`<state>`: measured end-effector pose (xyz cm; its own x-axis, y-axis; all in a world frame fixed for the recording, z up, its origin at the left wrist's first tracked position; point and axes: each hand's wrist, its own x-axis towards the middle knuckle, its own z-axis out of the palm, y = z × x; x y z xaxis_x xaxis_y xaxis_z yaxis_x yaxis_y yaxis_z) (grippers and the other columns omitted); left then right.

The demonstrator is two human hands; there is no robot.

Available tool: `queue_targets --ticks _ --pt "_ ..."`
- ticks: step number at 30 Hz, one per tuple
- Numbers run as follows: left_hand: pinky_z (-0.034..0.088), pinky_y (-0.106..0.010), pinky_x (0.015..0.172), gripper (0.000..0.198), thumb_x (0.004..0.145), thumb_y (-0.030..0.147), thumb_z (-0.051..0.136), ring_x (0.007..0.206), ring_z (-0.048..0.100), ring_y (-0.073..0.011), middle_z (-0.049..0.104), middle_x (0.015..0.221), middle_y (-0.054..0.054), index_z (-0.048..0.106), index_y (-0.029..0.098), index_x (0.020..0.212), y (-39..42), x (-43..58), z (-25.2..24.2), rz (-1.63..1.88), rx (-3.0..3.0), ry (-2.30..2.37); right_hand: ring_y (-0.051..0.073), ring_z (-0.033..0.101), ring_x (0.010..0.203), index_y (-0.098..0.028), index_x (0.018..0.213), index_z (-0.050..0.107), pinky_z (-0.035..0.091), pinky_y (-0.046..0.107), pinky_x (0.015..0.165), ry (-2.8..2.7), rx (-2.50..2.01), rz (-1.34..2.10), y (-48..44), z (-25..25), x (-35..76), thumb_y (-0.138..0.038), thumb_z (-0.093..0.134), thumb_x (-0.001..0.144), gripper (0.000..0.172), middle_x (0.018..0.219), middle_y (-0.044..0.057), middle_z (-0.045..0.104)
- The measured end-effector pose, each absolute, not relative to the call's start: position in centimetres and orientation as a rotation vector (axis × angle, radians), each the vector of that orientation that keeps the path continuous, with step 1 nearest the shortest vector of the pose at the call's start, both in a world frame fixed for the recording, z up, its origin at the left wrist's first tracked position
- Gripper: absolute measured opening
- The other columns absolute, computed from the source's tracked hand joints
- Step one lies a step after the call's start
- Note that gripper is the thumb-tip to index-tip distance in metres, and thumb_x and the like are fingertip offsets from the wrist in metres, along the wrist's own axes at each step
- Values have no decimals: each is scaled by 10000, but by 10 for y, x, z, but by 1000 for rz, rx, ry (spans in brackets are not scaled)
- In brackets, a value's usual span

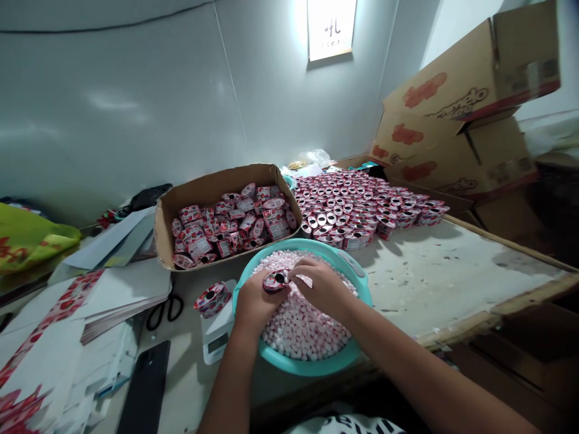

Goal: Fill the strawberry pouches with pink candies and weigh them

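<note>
My left hand (254, 302) is wrapped around a small red-and-pink printed box (271, 281) with a dark round hole in its top. It holds the box upright over a turquoise basin (312, 366) filled with small pale pink-and-white candy-like pieces (294, 331). Beside the hole, the thumb and fingers of my right hand (323, 288) are pinched together. Whatever is between those fingertips is too small to make out. Another printed box (212, 299) rests on a white digital scale (216, 346) left of the basin.
Behind the basin, a cardboard box (163, 241) holds many printed boxes. Rows of holed boxes (344, 205) stand to its right. Black scissors (165, 312), a phone (145, 386) and stacked paper (131, 292) lie at left. Large cartons (456, 102) are stacked at back right.
</note>
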<state>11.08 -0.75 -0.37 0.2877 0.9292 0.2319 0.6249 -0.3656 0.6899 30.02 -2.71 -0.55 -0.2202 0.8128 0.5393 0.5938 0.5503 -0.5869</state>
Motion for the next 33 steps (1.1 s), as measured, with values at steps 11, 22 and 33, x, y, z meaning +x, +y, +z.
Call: queue_targets --ticks 11,22,33 --pt "407 -274 678 147 795 321 723 789 624 -195 704 851 -20 682 208 878 -9 112 0 858 2091 1342 206 682 971 -214 991 731 542 366 887 -1997 -938 348 -31 -2 297 -134 573 904 197 1032 80 755" --pt "442 -298 739 214 799 379 743 846 645 -217 723 913 -27 720 226 947 -8 112 -3 846 2106 1375 226 658 985 -185 1019 718 538 381 888 -1897 -1088 305 -25 -11 301 -156 543 926 200 1042 107 719" --pt "436 -297 733 220 807 374 727 837 628 -210 716 908 -28 715 217 961 -8 112 -2 832 2097 1366 203 643 900 -180 943 729 535 342 820 -1906 -1118 299 -28 -10 299 -129 533 931 202 952 95 692"
